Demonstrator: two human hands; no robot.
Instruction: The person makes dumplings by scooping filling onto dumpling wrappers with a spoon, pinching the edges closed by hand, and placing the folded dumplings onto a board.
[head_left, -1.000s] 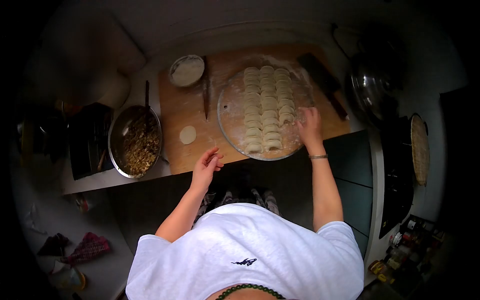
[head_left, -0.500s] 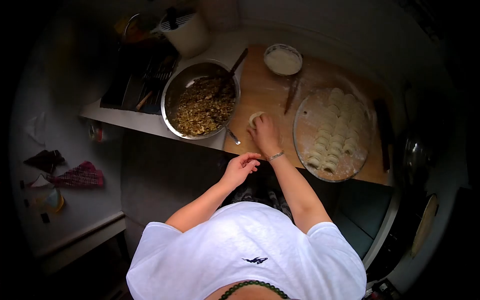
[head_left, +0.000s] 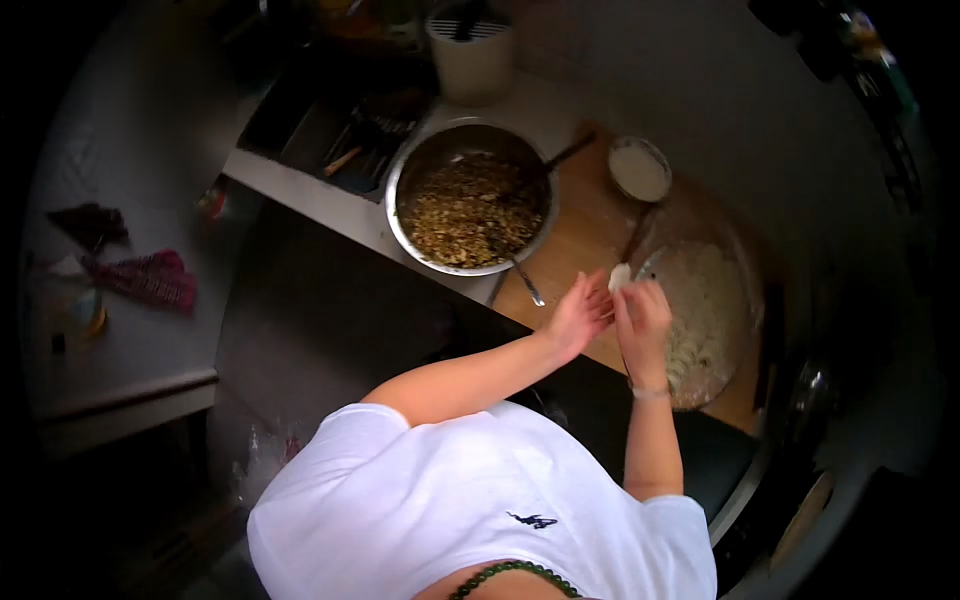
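Observation:
My right hand [head_left: 648,318] pinches a pale round dumpling wrapper [head_left: 620,277] above the wooden board. Beside it, my left hand [head_left: 580,318] is open, palm up, its fingers stretched toward the wrapper. Left of both hands stands a large metal bowl [head_left: 393,205] of chopped brown-green filling [head_left: 470,215]. A metal spoon handle [head_left: 528,283] shows at its near rim, and a dark handle [head_left: 572,150] leans over the right rim. Behind my right hand is a round, floured tray [head_left: 745,350] with rows of dumplings [head_left: 690,335], blurred and partly covered by the hand.
A small bowl of white flour [head_left: 640,168] sits at the back of the wooden board [head_left: 560,245], near a dark slim stick [head_left: 638,235]. A dark stove [head_left: 330,120] and a pale bin-shaped container [head_left: 472,65] are farther left. A pink patterned cloth [head_left: 150,282] lies far left.
My right hand has lifted the wrapper off the board and moved right. My left hand has come up beside it and opened. The camera view has turned.

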